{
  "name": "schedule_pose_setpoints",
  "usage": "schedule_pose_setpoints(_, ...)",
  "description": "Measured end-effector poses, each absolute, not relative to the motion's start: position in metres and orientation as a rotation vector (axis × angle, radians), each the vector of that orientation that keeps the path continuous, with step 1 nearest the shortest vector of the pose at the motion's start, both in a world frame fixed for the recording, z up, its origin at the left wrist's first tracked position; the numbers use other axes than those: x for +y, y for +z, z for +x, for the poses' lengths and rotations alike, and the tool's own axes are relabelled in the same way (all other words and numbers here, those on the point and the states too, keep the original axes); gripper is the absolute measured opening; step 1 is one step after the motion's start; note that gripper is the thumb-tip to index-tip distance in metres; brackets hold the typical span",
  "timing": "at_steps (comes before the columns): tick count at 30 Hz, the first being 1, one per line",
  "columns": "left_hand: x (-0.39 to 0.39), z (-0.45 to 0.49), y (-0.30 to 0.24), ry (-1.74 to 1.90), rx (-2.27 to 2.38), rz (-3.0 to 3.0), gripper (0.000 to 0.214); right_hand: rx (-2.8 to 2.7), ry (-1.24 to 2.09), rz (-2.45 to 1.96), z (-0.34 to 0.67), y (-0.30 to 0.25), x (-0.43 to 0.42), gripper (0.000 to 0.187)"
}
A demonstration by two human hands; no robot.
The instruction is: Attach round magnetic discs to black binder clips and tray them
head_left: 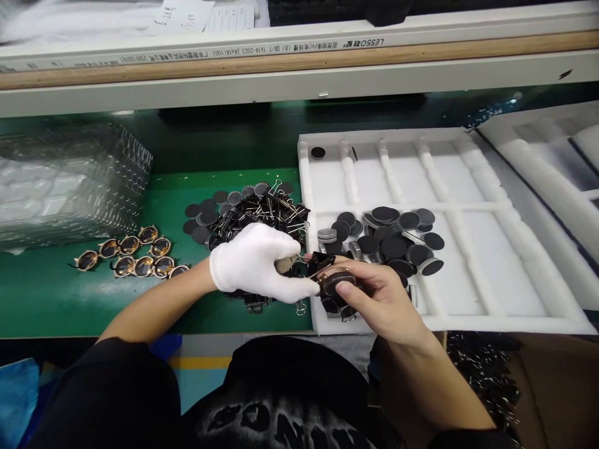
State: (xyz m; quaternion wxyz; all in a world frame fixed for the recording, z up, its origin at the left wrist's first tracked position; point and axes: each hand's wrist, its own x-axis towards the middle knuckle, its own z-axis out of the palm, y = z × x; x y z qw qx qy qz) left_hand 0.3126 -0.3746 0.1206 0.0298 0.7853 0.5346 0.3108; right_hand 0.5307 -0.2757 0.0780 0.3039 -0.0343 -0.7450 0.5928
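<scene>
My left hand (262,262), in a white glove, is closed with thumb and fingers curled at one side of a small gold-and-dark piece that looks like round sunglasses; what its fingertips pinch is partly hidden. My bare right hand (390,302) grips the other side, its thumb pressed on a round black disc (339,282). A black binder clip (320,264) sits between the two hands. Behind and under the glove lies a heap of binder clips (262,215). Loose dark discs (393,246) are piled in the white foam tray (304,181) beyond my right hand.
Several round gold-rimmed sunglasses (143,266) lie in rows on the green table (210,318) at left. Behind them stand stacked clear plastic trays (70,187). More discs (201,215) lie near the clips. A shelf edge (281,87) crosses the back. A box of clips (484,368) is below right.
</scene>
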Motion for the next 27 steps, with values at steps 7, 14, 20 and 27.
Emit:
schedule_pose_setpoints(7, -0.374, 0.309, 0.129, 1.025, 1.709, 2.35, 0.046, -1.832, 1.593, -0.405, 0.539, 0.075, -0.262, 0.018)
schedule_pose_setpoints(14, -0.379, 0.321, 0.122, 0.958, 1.523, 2.131, 0.047, -2.376, 1.376, -0.372, 0.553, 0.117, -0.234, 0.01)
schedule_pose_setpoints(20, -0.382, 0.331, 0.117, 0.832, 1.522, 2.055, 0.049, -2.681, 1.201, -0.148, 0.55, 0.137, -0.226, 0.015)
schedule_pose_setpoints(27, -0.384, 0.328, 0.121, 0.737, 1.61, 2.051, 0.049, -2.779, 1.029, -0.11, 0.546, 0.138, -0.226, 0.012)
